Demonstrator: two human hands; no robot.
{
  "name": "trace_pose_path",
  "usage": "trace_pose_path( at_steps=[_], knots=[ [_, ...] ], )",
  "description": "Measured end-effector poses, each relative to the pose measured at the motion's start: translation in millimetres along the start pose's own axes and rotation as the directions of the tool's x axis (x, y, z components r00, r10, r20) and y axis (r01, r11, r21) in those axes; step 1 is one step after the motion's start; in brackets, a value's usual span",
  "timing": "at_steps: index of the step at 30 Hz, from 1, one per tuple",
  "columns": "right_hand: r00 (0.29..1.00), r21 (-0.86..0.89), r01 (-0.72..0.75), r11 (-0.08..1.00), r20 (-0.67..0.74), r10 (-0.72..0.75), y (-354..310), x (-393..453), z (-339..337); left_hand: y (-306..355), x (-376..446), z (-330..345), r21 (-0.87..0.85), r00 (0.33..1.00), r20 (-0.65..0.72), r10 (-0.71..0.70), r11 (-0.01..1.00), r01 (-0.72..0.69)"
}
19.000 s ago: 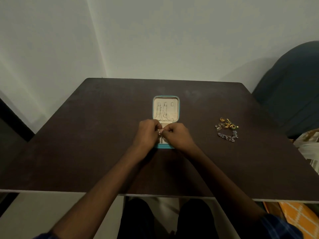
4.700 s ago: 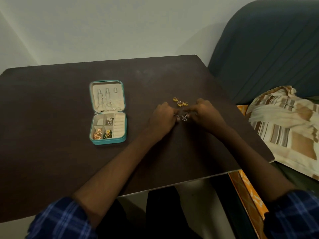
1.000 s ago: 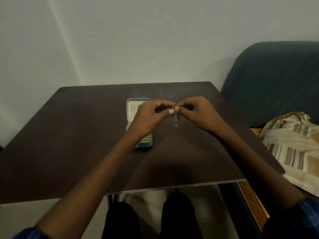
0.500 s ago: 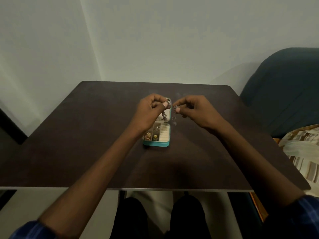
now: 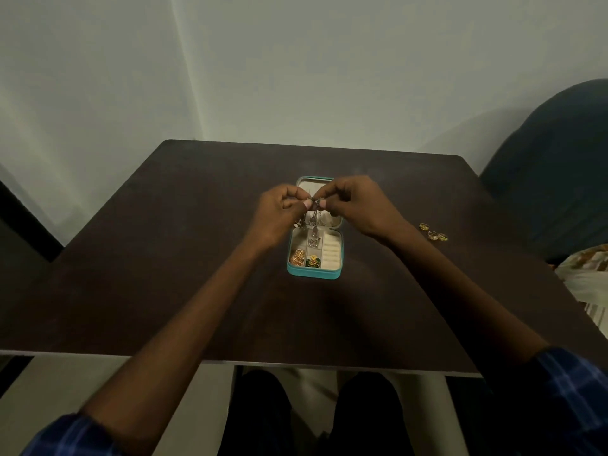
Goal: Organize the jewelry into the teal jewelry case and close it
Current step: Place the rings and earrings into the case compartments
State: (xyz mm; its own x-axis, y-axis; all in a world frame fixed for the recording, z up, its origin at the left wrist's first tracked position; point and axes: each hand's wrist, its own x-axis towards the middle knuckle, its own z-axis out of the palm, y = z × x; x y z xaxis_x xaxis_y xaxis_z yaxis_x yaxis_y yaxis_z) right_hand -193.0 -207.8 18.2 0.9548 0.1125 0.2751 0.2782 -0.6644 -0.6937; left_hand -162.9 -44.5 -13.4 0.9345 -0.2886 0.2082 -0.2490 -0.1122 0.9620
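Item: silver chain (image 5: 314, 222), pinched between fingers of my left hand (image 5: 279, 213) and right hand (image 5: 357, 205), dangling over open teal jewelry case (image 5: 314, 273) mid-worktop. I'd lower slowly, coiling into one compartment.

Both hands meet above the open lid of the jewelry case (image 5: 314, 273), the left hand (image 5: 278, 213) and right hand (image 5: 357, 205) pinching a dangling chain (image 5: 314, 222) that hangs over the tray, blocking straight-down access there. Left of the left hand the bench (image 5: 148, 258) lies bare. Right of the right hand, three gold rings (image 5: 433, 232) sit well apart; open bench surrounds them.
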Motion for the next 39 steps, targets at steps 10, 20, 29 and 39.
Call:
trace_pose_path(
  at_steps=[10, 20, 29, 39],
  knots=[
    [0.994, -0.028, -0.105, 0.994, 0.023, 0.105, 17, 8, 22, -32, 9, 2, 0.038, 0.999, 0.017, -0.046, 0.998, 0.045],
    [0.987, -0.015, -0.157, 0.987, 0.022, 0.157, 23, 8, 34, -43, 8, 5, 0.307, 0.996, -0.091, -0.008, 0.951, 0.035],
    [0.975, -0.022, -0.219, 0.975, 0.029, 0.220, 23, 7, 50, -57, 0, 6, 0.493, 0.995, -0.101, 0.013, 0.869, 0.039],
    [0.973, -0.082, -0.232, 0.969, -0.020, 0.232, 36, 4, 64, -78, 5, 13, 0.609, 0.995, -0.096, 0.004, 0.791, 0.056]
  ],
)
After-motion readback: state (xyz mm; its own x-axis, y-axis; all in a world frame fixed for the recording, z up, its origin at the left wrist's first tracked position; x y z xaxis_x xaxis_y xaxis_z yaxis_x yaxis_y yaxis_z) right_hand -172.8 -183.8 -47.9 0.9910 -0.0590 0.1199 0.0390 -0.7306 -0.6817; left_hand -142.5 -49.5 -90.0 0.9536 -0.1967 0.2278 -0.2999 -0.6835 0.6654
